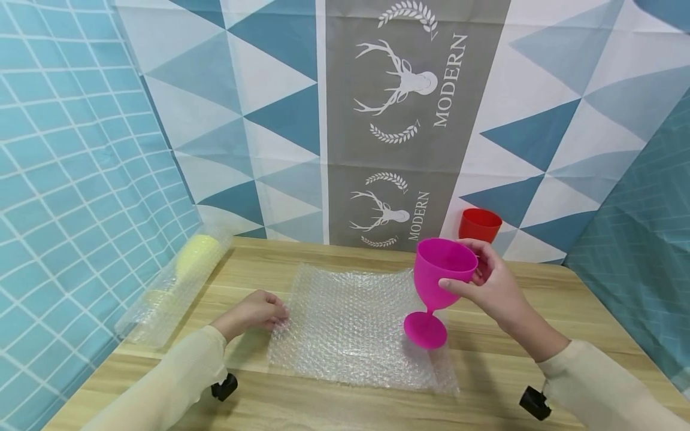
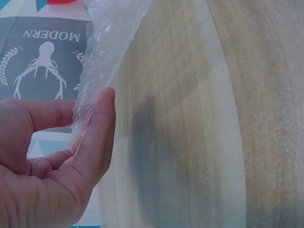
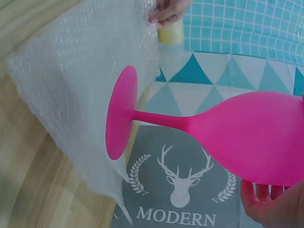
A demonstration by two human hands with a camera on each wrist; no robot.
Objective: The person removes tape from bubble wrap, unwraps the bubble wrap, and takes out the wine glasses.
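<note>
A bright pink plastic goblet (image 1: 438,284) is held up over the right part of a bubble wrap sheet (image 1: 347,329). My right hand (image 1: 497,291) grips its bowl from the right, thumb on the near side. In the right wrist view the goblet's stem and round foot (image 3: 121,113) show fully, while most of the hand is out of frame. At the sheet's left edge, my left hand (image 1: 257,312) pinches the bubble wrap between thumb and fingers. The left wrist view shows that edge (image 2: 97,66) lifted a little between them.
A yellow object (image 1: 196,254) rolled in bubble wrap lies on the table's left side by the blue tiled cloth. Behind the right hand stands a red cup (image 1: 480,224). The wooden table (image 1: 356,410) meets a patterned backdrop (image 1: 280,120) at the back.
</note>
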